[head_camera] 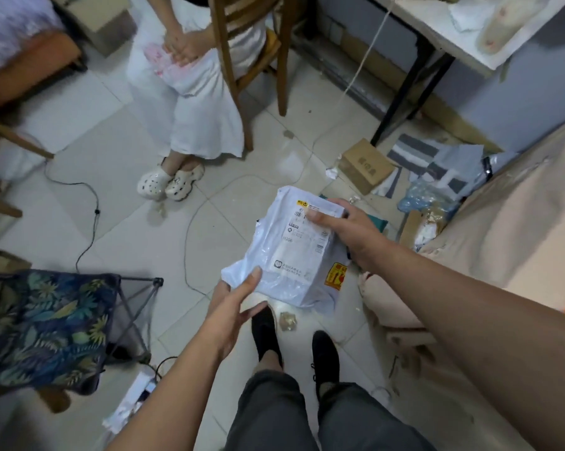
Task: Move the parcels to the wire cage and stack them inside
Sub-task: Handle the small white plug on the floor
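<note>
While the right hand (346, 231) pinches the parcel (291, 258) at its far edge, thumb on the label (310, 229), the left hand (230, 309) grips the near corner, fingers (250, 315) beneath, above the floor (138, 255).

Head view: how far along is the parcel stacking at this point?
Done: nothing shown; no wire cage is in view. In hand: one white mailer parcel, held above the floor, the right grip on its far edge, the left grip pinching its near corner. Left: carrying it to the cage; a cardboard box lies on the floor.
</note>
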`<state>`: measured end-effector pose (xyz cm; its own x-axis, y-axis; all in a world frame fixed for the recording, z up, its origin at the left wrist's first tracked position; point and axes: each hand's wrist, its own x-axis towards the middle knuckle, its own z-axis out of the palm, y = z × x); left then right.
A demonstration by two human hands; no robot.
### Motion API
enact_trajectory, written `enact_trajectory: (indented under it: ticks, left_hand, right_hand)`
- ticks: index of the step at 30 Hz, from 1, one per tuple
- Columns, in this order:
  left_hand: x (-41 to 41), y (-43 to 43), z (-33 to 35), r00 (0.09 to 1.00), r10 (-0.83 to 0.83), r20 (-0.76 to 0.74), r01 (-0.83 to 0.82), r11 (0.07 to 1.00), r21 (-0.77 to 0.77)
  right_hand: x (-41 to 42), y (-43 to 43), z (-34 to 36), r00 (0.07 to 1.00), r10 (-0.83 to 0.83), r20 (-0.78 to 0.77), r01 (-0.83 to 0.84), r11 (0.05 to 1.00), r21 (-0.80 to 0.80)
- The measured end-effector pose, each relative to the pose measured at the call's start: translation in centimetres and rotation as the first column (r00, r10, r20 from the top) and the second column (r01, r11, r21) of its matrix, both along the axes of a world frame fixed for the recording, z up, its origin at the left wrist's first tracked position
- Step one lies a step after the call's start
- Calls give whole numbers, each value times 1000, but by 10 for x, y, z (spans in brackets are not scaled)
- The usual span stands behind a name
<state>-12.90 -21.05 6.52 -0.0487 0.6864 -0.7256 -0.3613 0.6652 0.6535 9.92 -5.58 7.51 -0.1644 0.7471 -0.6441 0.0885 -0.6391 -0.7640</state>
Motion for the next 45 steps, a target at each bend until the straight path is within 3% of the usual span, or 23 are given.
enact_trajectory:
  ticks: [2,8,14,19,24,28,34,37,40,45]
  left_hand:
    - [-5,-15,7,989,130,-71,-127,991,40]
    - [-25,-65,25,996,43,-82,-34,993,109]
    - [-56,-155,32,968,242,-63,-236,968,87]
    - [-88,-262,34,874,471,-116,-464,882,85]
    - [-108,-376,34,736,658,-159,-655,751,79]
    - [-109,-456,34,650,746,-147,-744,664,78]
    - [-82,-548,17,336,936,-109,-939,341,36]
    - [-57,-577,1,62,991,-122,-998,63,-2]
    - [-34,-600,-13,-242,962,-126,-969,-245,-12]
    - [10,-627,-29,-511,857,-60,-856,-514,-56]
  right_hand:
    - [-9,-2,10,997,81,0,-81,997,19]
    - [-57,-30,42,913,407,11,-407,911,68]
    - [-134,-89,66,773,622,124,-634,766,104]
    - [-211,-156,67,611,745,267,-788,602,126]
    - [-284,-255,65,411,882,231,-912,402,86]
    - [-330,-340,62,312,941,129,-949,302,85]
    - [-375,-449,39,138,989,57,-990,136,38]
    - [-390,-496,23,27,999,48,-999,25,23]
    - [-405,-538,7,-72,997,24,-997,-72,-11]
    - [-423,-613,-16,-317,949,2,-947,-316,-52]
